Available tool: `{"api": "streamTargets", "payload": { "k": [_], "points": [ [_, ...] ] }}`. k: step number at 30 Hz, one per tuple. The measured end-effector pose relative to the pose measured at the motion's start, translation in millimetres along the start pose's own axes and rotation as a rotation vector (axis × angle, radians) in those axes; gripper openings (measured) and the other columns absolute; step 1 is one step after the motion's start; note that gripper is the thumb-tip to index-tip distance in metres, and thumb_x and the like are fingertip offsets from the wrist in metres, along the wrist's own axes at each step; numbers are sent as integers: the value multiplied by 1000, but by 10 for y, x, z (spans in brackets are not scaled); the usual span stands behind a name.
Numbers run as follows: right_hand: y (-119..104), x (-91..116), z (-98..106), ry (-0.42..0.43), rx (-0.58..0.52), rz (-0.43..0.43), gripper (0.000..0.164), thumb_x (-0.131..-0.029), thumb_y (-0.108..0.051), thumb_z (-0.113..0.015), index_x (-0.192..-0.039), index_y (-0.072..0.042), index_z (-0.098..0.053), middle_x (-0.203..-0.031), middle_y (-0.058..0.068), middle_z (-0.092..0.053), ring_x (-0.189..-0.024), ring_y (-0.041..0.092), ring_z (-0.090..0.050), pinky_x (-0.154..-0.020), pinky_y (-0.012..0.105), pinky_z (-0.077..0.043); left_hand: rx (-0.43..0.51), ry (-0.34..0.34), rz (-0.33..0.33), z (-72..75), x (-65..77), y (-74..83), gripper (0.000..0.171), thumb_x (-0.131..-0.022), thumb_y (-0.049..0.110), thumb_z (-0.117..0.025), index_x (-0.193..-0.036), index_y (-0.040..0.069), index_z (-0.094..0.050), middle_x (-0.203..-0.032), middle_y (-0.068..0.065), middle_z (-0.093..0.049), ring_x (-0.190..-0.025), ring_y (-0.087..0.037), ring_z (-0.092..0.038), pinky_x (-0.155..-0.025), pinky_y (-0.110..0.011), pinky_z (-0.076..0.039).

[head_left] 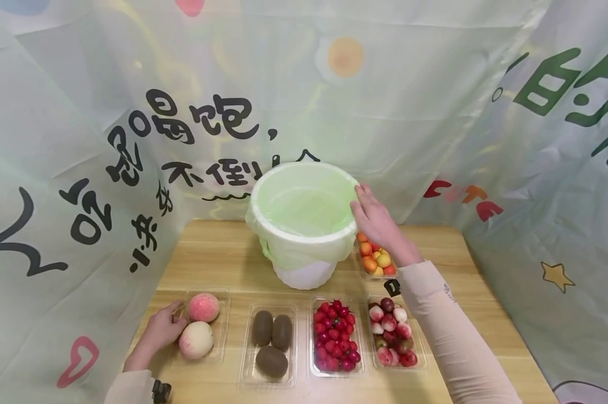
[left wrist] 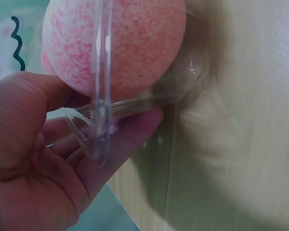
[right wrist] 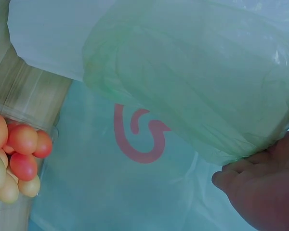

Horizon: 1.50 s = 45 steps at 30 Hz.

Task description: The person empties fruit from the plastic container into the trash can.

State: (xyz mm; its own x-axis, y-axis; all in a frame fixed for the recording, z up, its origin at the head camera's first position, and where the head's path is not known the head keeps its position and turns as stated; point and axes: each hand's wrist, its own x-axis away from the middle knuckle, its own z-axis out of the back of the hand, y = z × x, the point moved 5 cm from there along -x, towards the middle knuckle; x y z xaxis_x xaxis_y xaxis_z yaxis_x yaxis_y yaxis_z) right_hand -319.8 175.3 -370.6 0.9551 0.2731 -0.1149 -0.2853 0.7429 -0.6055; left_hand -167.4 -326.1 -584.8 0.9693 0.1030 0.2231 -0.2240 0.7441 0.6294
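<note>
My left hand (head_left: 162, 330) grips the left edge of a clear plastic box (left wrist: 103, 62), thumb on one side and fingers beneath its rim. Inside it lie two peaches (head_left: 197, 340), pinkish white; the left wrist view shows a peach (left wrist: 120, 43) close up. At the back, a white bin (head_left: 306, 275) stands upright with a pale green bag (head_left: 268, 224) folded over its rim. My right hand (head_left: 377, 219) touches the bagged rim on its right side, fingers fairly straight. In the right wrist view, the right hand's fingertips (right wrist: 236, 168) meet the bag; part of the hand is out of frame.
Right of the peaches, clear boxes hold kiwis (head_left: 272, 362), red berries and cherries (head_left: 336, 336), and dark red and pink round fruit (head_left: 392, 336). A box of small orange and yellow fruit (head_left: 377, 261) sits behind the right forearm. Printed cloth (head_left: 410, 84) surrounds the wooden table (head_left: 208, 241).
</note>
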Motion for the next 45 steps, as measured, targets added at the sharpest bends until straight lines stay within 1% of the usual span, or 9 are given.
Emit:
{"api": "streamTargets", "payload": {
  "k": [4, 11, 20, 26, 30, 33, 36, 39, 45],
  "points": [
    [0, -5, -2, 0, 1, 6, 71, -113, -48, -25, -169, -6, -13, -178, 14, -3, -166, 32, -4, -134, 55, -9, 10, -17, 3, -4, -8, -25, 54, -98, 9, -61, -145, -15, -49, -87, -9, -64, -76, -18, -56, -63, -27, -46],
    [-28, -25, 10, -37, 92, 15, 74, -112, -51, -19, -169, -4, -11, -178, 18, -3, -166, 37, -1, -134, 55, -6, 62, -48, -24, 10, 1, -65, 43, -100, 5, -59, -138, -13, -55, -81, -5, -58, -71, -16, -52, -57, -25, -43],
    [-70, -12, 38, -67, 158, 13, 70, -113, -43, -22, -167, 0, -12, -176, 23, -6, -165, 40, -1, -134, 55, -3, 124, -77, -21, 44, 34, -57, 38, -100, 0, -56, -136, -11, -57, -105, -20, -74, -87, -20, -65, -67, -27, -53],
    [-73, -6, 44, -70, 171, 12, 71, -113, -43, -22, -167, 1, -12, -176, 23, -7, -165, 40, -2, -134, 55, -4, 169, -79, -24, 120, 45, -4, 38, -101, 0, -54, -138, -10, -57, -95, -13, -75, -80, -17, -66, -64, -28, -54],
    [-69, -5, 45, -75, 166, 12, 70, -113, -42, -23, -167, 2, -12, -176, 24, -7, -165, 40, -1, -134, 55, -4, 256, -96, -59, 224, 12, 144, 39, -103, -1, -53, -140, -13, -53, -90, -13, -73, -75, -17, -70, -62, -31, -60],
    [-63, -6, 47, -73, 168, 14, 71, -113, -44, -20, -167, 2, -12, -176, 24, -7, -165, 40, -2, -134, 55, -4, 328, -120, -85, 329, -32, 315, 41, -103, -1, -50, -142, -15, -48, -96, -19, -75, -78, -21, -74, -64, -36, -65],
    [-55, -15, 49, -69, 172, 21, 71, -113, -43, -20, -167, 3, -12, -176, 26, -8, -165, 42, -3, -134, 56, -5, 365, -135, -97, 455, -82, 500, 45, -105, 1, -48, -147, -14, -42, -108, -25, -74, -84, -22, -75, -68, -39, -66],
    [-51, -21, 49, -68, 175, 24, 69, -114, -40, -22, -166, 4, -13, -175, 26, -8, -164, 43, -4, -134, 56, -5, 375, -135, -125, 595, -127, 701, 48, -106, 3, -48, -150, -14, -39, -116, -30, -72, -89, -23, -76, -70, -38, -66],
    [-56, -18, 55, -75, 178, 21, 70, -113, -42, -20, -167, 3, -12, -176, 25, -7, -164, 43, -3, -134, 56, -5, 367, -124, -176, 897, -193, 1129, 50, -107, 5, -47, -152, -14, -36, -123, -37, -66, -94, -26, -76, -75, -40, -67]
  ]
}}
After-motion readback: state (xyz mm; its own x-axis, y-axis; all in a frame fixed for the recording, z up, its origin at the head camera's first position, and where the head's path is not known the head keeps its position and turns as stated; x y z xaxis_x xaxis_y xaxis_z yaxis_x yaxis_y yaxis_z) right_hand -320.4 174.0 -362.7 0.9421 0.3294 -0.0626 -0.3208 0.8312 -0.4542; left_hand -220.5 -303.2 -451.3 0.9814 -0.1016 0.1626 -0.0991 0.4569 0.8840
